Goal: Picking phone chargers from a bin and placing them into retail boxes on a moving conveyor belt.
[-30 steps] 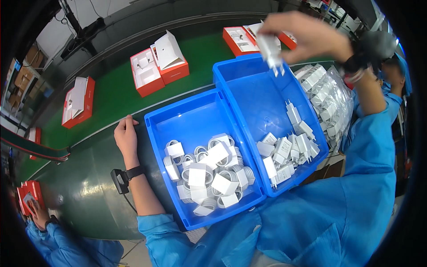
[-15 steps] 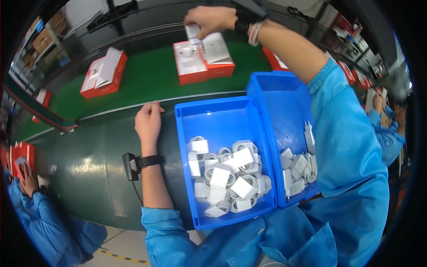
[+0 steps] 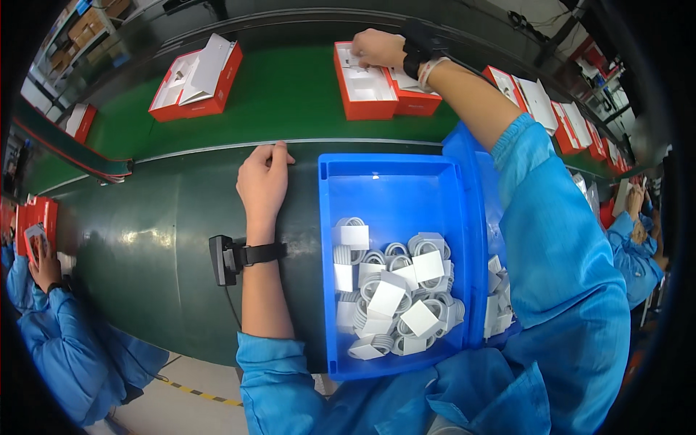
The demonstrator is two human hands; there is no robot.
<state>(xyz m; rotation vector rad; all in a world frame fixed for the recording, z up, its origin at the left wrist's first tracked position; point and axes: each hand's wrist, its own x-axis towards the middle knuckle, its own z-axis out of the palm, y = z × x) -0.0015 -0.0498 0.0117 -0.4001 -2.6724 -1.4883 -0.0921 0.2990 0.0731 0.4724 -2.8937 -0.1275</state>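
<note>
My right hand (image 3: 378, 49) reaches over an open red box (image 3: 370, 109) with white compartments, standing on the green belt. Its curled fingers dip into the box's far compartment, and whatever they pinch is hidden. A white flap or card (image 3: 412, 81) lies across the box's right part. My left hand (image 3: 262, 181) lies on the dark green worktop by the belt's near edge, fingers curled in and nothing seen in them. Closest to my body, a blue bin (image 3: 391, 170) holds several coiled white cables (image 3: 388, 293) with white paper bands.
A second blue bin (image 3: 475, 319) with white plug adapters (image 3: 499, 301) stands to the right, partly behind my arm. Further red boxes (image 3: 187, 110) stand along the green belt (image 3: 283, 94). Co-workers (image 3: 61, 341) sit at both sides. A dark rail (image 3: 65, 148) juts in from the left.
My right hand has lowered the white item it held into the red box. The boxes on the belt have shifted right relative to the bins. The left hand stays on the worktop.
</note>
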